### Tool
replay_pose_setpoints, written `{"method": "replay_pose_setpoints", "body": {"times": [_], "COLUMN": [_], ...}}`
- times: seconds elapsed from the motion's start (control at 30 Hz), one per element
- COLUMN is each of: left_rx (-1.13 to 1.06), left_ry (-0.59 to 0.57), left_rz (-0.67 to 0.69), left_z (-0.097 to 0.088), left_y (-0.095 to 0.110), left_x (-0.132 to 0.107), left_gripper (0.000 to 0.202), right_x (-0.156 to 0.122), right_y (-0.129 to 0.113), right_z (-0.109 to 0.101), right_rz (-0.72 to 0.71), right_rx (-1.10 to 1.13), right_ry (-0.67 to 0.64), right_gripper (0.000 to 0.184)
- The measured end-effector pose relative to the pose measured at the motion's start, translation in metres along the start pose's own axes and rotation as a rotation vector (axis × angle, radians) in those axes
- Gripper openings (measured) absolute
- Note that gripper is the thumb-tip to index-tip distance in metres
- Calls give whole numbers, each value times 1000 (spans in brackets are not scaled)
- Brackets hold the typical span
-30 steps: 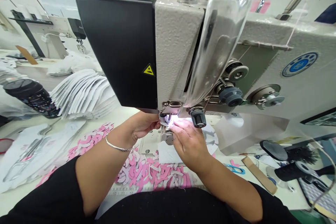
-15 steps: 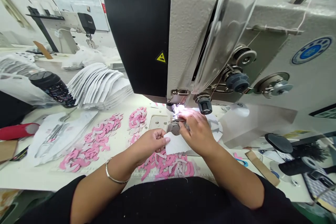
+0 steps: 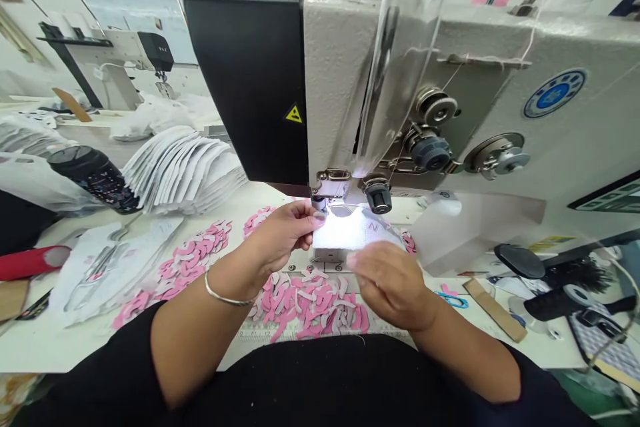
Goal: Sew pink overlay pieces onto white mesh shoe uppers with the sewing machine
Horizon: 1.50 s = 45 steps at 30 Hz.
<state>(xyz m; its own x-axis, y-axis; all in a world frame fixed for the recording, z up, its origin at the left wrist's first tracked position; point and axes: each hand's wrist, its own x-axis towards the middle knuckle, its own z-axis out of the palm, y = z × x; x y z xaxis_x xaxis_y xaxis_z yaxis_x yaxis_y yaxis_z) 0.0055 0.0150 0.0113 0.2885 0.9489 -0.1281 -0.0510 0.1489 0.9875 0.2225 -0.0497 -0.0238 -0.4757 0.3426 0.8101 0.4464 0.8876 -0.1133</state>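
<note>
Left hand (image 3: pixel 280 237) and right hand (image 3: pixel 390 287) hold white fabric (image 3: pixel 350 229) by the presser foot (image 3: pixel 319 203).

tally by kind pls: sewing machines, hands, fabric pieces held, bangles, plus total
sewing machines: 2 (near machine, far machine)
hands: 2 (left hand, right hand)
fabric pieces held: 1 (white fabric piece)
bangles: 1 (silver bangle)
total: 6
</note>
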Motion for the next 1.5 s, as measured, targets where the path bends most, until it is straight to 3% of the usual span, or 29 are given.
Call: {"method": "replay_pose_setpoints", "body": {"times": [0.07,0.2,0.33,0.4,0.5,0.67,0.87,0.93,1.1,1.13,1.2,1.27,1.3,1.37,1.5], "left_rx": [5,-72,-9,293,790,946,915,817,194,137,86,60,51,40,37], "left_ry": [-13,-50,33,65,-24,0,-27,-63,-150,-144,-111,-59,-32,17,103], "left_rz": [5,10,39,21,18,91,152,132,-1,4,40,82,98,120,135], "left_z": [-1,-6,-16,-22,-28,-27,-20,-17,-15,-17,-20,-23,-22,-18,-2], "left_y": [1,-2,-22,-40,-69,-96,-90,-84,-56,-48,-30,-13,-6,5,7], "left_x": [3,6,1,-3,-11,-16,-19,-24,-46,-50,-53,-52,-49,-41,-22], "left_gripper": [19,18,17,16,12,9,13,15,23,22,20,20,20,21,23], "right_x": [-10,-26,-34,-37,-39,-41,-41,-37,-16,-11,0,10,14,20,19], "right_y": [0,11,21,21,18,16,13,9,-9,-13,-19,-20,-19,-14,1], "right_z": [9,37,62,71,82,94,92,88,56,46,23,4,-3,-9,4], "right_rz": [22,399,568,591,597,579,577,567,476,423,148,26,58,176,284], "right_rx": [90,37,-58,-87,-123,-156,-141,-104,15,40,125,88,-1,-173,-285], "right_ry": [-209,-706,-781,-796,-810,-795,-643,-572,-418,-375,-171,-7,38,24,-83], "right_gripper": [26,18,24,24,23,22,15,10,7,11,19,9,4,15,29]}}
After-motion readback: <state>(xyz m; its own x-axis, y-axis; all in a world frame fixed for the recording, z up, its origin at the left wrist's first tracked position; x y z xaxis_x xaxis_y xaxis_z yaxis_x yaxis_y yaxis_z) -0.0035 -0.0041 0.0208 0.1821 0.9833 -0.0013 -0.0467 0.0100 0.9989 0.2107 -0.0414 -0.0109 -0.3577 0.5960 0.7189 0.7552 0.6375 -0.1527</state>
